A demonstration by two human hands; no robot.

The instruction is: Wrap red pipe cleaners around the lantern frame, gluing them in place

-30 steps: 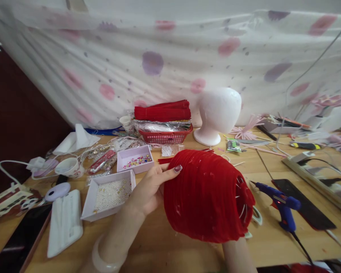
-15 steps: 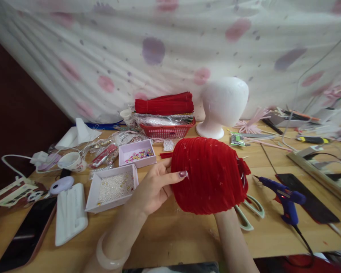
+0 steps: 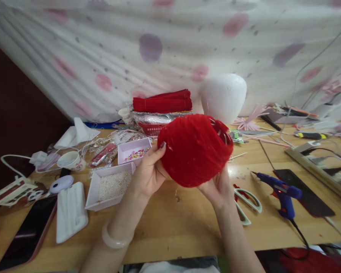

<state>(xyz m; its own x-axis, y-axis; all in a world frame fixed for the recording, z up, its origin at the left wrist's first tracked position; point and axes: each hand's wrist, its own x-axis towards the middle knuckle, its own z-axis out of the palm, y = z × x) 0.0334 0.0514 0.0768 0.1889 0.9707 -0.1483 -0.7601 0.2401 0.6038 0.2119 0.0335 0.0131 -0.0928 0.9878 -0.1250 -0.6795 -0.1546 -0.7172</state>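
Note:
A rounded red cap-like piece (image 3: 191, 151), fuzzy and wound in rows like chenille stems, is held up above the table. At its upper right end is an opening with silvery wire ends showing. My left hand (image 3: 150, 168) grips its left side, thumb on the near face and the other fingers partly hidden behind. From below and the right, my right hand (image 3: 218, 189) supports it, with most of its fingertips out of sight behind the piece. Scissors (image 3: 248, 203) with pale green handles lie to the right of my right wrist, and red stem pieces lie by them.
A white foam head (image 3: 224, 96) stands behind the red piece. Red stem bundles (image 3: 163, 103) top a red basket (image 3: 152, 129). Boxes of pearls (image 3: 113, 185) and gems (image 3: 135, 151) sit left. On the right are a blue glue gun (image 3: 285, 191), a phone (image 3: 304, 191) and a power strip (image 3: 318, 163).
The red piece has risen and moved left, turning so its open end points more up and toward me. My right hand, mostly hidden before, now shows below it.

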